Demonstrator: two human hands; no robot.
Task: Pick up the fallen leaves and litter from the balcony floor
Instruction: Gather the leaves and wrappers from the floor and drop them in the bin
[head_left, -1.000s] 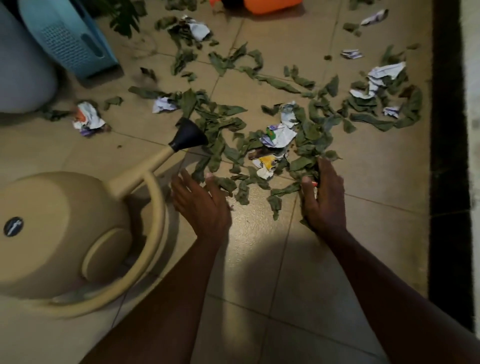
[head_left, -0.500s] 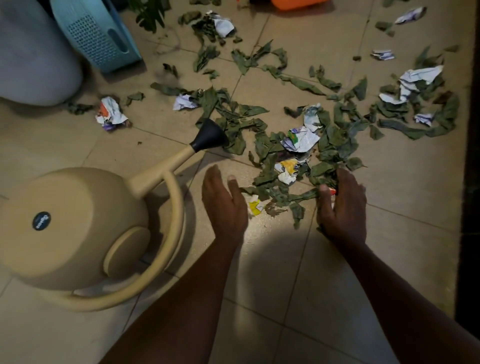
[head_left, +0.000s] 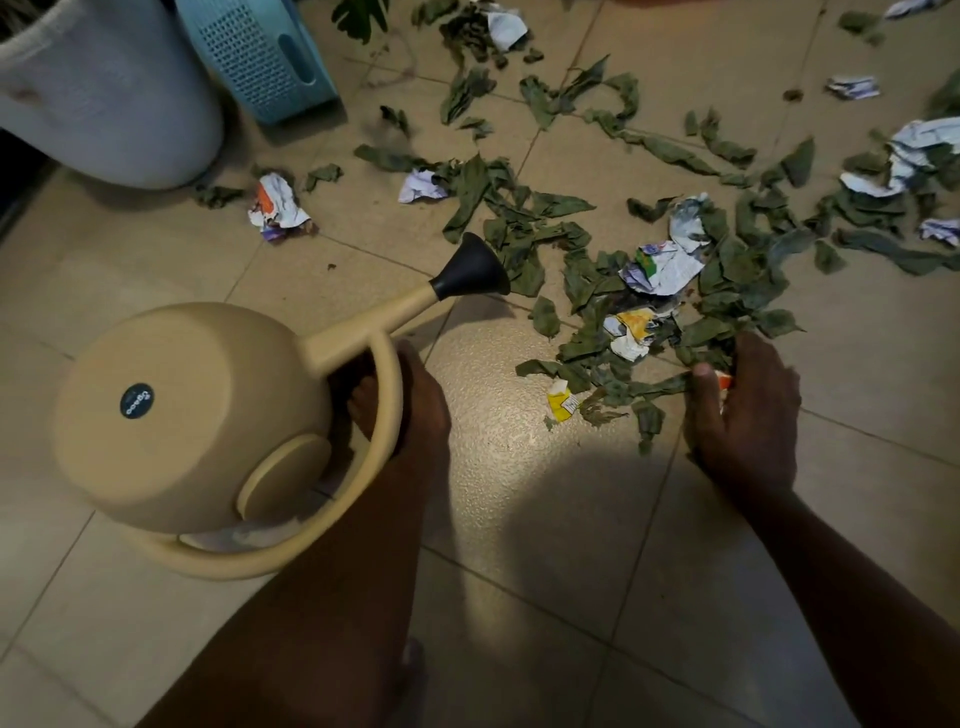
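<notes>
Wilted green leaves lie scattered over the beige tiles, mixed with crumpled paper and a yellow scrap. My right hand rests palm down at the near edge of the pile, with its thumb pinching an orange scrap and some leaves. A beige watering can with a black spout tip lies on its side at the left. My left hand is on its loop handle, fingers curled through the loop and partly hidden behind it.
A white round container and a light blue perforated basket stand at the far left. A crumpled wrapper lies near them. More leaves and white paper spread to the far right. A shadow covers the near tiles.
My left hand has moved left from the floor beside the pile to the watering can's handle. My right hand has stayed at the pile's edge. The view has shifted.
</notes>
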